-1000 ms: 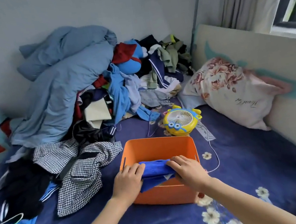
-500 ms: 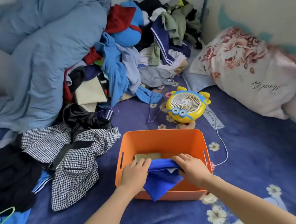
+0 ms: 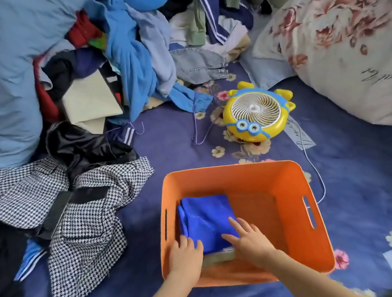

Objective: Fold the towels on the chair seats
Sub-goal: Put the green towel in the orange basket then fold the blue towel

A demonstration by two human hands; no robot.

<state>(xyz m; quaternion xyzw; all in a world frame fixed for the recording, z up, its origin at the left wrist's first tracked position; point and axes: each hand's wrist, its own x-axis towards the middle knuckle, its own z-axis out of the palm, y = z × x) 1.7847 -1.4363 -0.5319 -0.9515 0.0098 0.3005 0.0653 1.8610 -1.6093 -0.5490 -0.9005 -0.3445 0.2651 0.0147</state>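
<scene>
A folded blue towel (image 3: pixel 206 219) lies inside the orange plastic bin (image 3: pixel 293 174), in its left half, on top of a beige folded cloth (image 3: pixel 218 256) whose edge shows at the near side. My left hand (image 3: pixel 184 257) rests at the towel's near left corner, fingers curled onto it. Flat on the towel's near right part lies my right hand (image 3: pixel 249 240), fingers spread. Neither hand grips the towel.
The bin stands on a dark blue flowered bed sheet (image 3: pixel 373 185). A yellow toy fan (image 3: pixel 256 111) with a cord lies behind it. A houndstooth garment (image 3: pixel 78 216) and a big clothes pile (image 3: pixel 125 57) fill the left. A flowered pillow (image 3: pixel 339 45) is at the right.
The blue towel went from being held over the bin's near rim down into the bin. Both hands now press it flat, and the view has tilted downward.
</scene>
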